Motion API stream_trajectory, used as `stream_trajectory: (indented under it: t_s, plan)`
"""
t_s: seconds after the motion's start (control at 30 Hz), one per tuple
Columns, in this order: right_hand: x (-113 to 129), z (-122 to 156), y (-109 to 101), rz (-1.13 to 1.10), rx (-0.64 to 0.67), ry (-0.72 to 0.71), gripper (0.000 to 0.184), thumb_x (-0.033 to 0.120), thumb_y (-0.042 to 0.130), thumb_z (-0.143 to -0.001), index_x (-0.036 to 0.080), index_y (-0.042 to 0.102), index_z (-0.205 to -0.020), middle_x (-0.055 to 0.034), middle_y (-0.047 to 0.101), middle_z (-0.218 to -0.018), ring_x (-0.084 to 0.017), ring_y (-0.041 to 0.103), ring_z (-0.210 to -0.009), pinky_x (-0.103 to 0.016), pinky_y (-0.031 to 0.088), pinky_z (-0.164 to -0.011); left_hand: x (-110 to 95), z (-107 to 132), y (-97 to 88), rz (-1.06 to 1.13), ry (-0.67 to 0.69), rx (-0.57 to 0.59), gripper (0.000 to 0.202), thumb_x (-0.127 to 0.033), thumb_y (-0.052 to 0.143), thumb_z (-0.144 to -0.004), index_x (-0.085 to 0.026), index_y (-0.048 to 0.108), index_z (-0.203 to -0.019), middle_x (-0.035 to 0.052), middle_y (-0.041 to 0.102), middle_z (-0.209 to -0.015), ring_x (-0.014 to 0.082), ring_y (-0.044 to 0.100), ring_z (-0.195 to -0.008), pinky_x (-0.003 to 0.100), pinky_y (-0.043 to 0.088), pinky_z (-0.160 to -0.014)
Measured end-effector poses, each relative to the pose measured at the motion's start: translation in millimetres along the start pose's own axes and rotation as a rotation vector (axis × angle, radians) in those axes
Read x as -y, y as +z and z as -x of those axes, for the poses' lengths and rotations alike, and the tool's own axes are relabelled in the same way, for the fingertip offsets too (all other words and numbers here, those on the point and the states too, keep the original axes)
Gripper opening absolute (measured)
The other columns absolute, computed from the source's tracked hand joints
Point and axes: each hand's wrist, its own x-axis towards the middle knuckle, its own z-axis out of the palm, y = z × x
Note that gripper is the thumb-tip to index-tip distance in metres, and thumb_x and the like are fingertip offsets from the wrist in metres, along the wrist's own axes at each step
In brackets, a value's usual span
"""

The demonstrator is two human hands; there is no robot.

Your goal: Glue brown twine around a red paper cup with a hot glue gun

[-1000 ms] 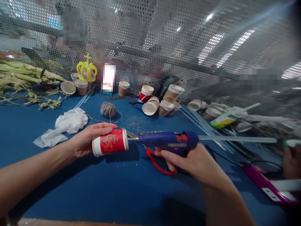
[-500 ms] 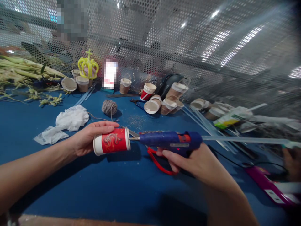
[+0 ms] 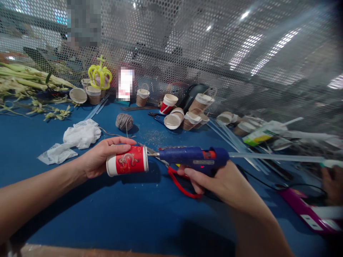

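Note:
My left hand [image 3: 103, 157] is closed around a red and white paper cup [image 3: 131, 161], which lies sideways in the grip with a dragon print facing me. In my right hand [image 3: 211, 182] is a blue hot glue gun [image 3: 193, 159], a long clear glue stick [image 3: 276, 157] reaching out of its back. The gun's metal nozzle meets the rim end of the cup; whether it touches cannot be made out. Under the gun lie red-handled scissors [image 3: 182, 185], partly hidden by my right hand. Beyond the cup sits a ball of grey yarn [image 3: 124, 122].
White crumpled cloth [image 3: 81, 134] lies left. Several wrapped cups [image 3: 193, 119], a yellow crown [image 3: 100, 73] and plant stalks [image 3: 29, 80] line the mesh wall. A purple power strip [image 3: 302, 208] is at right, near another person's hand [image 3: 332, 184]. Glue sticks [image 3: 230, 137] lie behind the gun.
The cup has rolled slightly in my left hand, shifting its dragon print. The glue gun has tilted and moved a little, its nozzle staying by the cup's end.

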Motion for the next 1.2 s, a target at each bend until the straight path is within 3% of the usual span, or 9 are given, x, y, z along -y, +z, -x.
stream_trajectory:
  t_s: [0.13, 0.23, 0.47, 0.8, 1.2]
  plan:
    - [0.9, 0.9, -1.0, -0.054, -0.029, 0.002, 0.019, 0.037, 0.059, -0.073, 0.020, 0.063, -0.065, 0.0028, 0.052, -0.040, -0.011, 0.049, -0.041, -0.023, 0.043, -0.045, 0.1, 0.1, -0.1, 0.003, 0.001, -0.001, 0.013, -0.007, 0.059, -0.072, -0.011, 0.062, -0.084, 0.0069, 0.069, -0.069, 0.0140, 0.063, -0.048, 0.022, 0.052, -0.044]
    - [0.7, 2.0, -1.8, -0.105, 0.026, -0.009, 0.015, 0.035, 0.059, -0.072, 0.020, 0.063, -0.070, 0.0041, 0.050, -0.039, -0.010, 0.047, -0.038, -0.022, 0.042, -0.042, -0.9, 0.3, 1.1, 0.012, -0.012, -0.009, 0.011, -0.007, 0.059, -0.072, -0.010, 0.062, -0.082, 0.0066, 0.069, -0.067, 0.0137, 0.063, -0.047, 0.022, 0.052, -0.043]
    - [2.9, 1.2, -2.0, -0.108, 0.138, 0.011, 0.022, 0.036, 0.057, -0.073, 0.018, 0.059, -0.061, 0.0036, 0.048, -0.040, -0.008, 0.044, -0.038, -0.020, 0.039, -0.039, -0.5, 0.5, 0.8, 0.027, -0.016, 0.001, 0.012, -0.009, 0.062, -0.070, -0.010, 0.062, -0.082, 0.0064, 0.069, -0.067, 0.0142, 0.063, -0.047, 0.022, 0.052, -0.044]
    - [-4.0, -0.4, -1.3, -0.124, 0.126, -0.004, 0.019, 0.036, 0.056, -0.076, 0.019, 0.063, -0.075, 0.0049, 0.051, -0.042, -0.008, 0.046, -0.038, -0.020, 0.040, -0.041, 0.4, -0.1, 1.2, 0.023, -0.015, 0.021, 0.011, -0.008, 0.061, -0.071, -0.011, 0.062, -0.081, 0.0057, 0.069, -0.066, 0.0135, 0.063, -0.046, 0.021, 0.052, -0.043]
    - [-3.6, -1.0, -1.2, -0.146, 0.105, -0.011, 0.017, 0.034, 0.057, -0.076, 0.019, 0.064, -0.073, 0.0048, 0.052, -0.041, -0.009, 0.049, -0.040, -0.022, 0.042, -0.046, 0.6, 4.2, 2.3, -0.030, -0.002, 0.013, 0.013, -0.012, 0.067, -0.065, -0.014, 0.063, -0.078, 0.0044, 0.070, -0.065, 0.0138, 0.063, -0.047, 0.022, 0.051, -0.043]
